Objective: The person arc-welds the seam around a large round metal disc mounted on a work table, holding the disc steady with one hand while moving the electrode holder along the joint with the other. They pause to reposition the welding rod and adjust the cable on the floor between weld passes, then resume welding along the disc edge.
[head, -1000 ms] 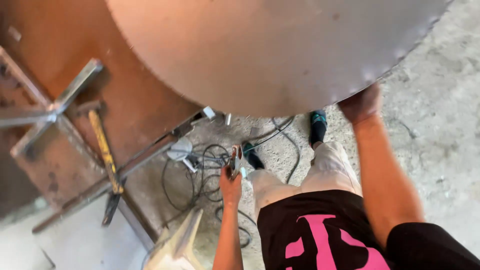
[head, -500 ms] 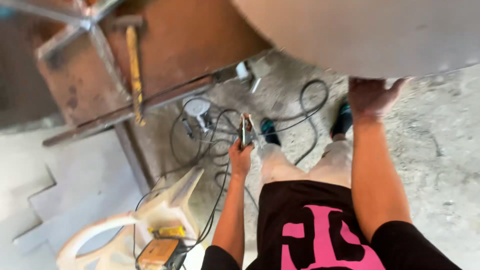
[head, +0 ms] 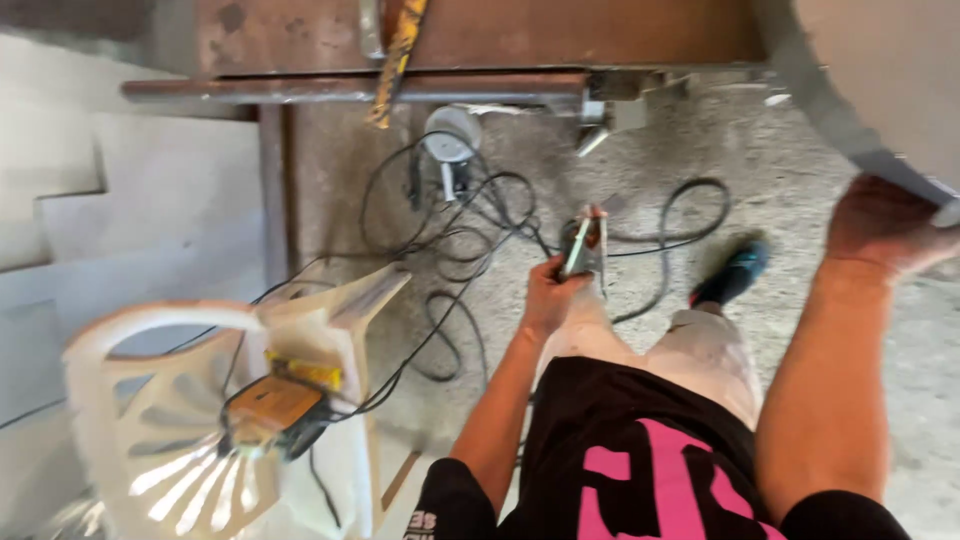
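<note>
My left hand (head: 553, 295) is closed around a welding electrode holder (head: 581, 247), held low over the concrete floor beside my knee. My right hand (head: 885, 225) reaches up to the right and grips the lower edge of a big round metal disc (head: 880, 70) that fills the top right corner. Black cables (head: 470, 230) lie coiled on the floor just left of the holder.
A white plastic chair (head: 200, 400) at lower left carries a small orange welding machine (head: 270, 405). A rusty steel frame (head: 400, 88) with a yellow-handled tool (head: 397, 55) runs along the top. An angle grinder (head: 448, 145) lies under it. Pale steps (head: 130, 190) are at left.
The view has swung down and left, so the chair with the orange machine now shows more fully. The disc has slid to the top right corner. Both hands keep their grips.
</note>
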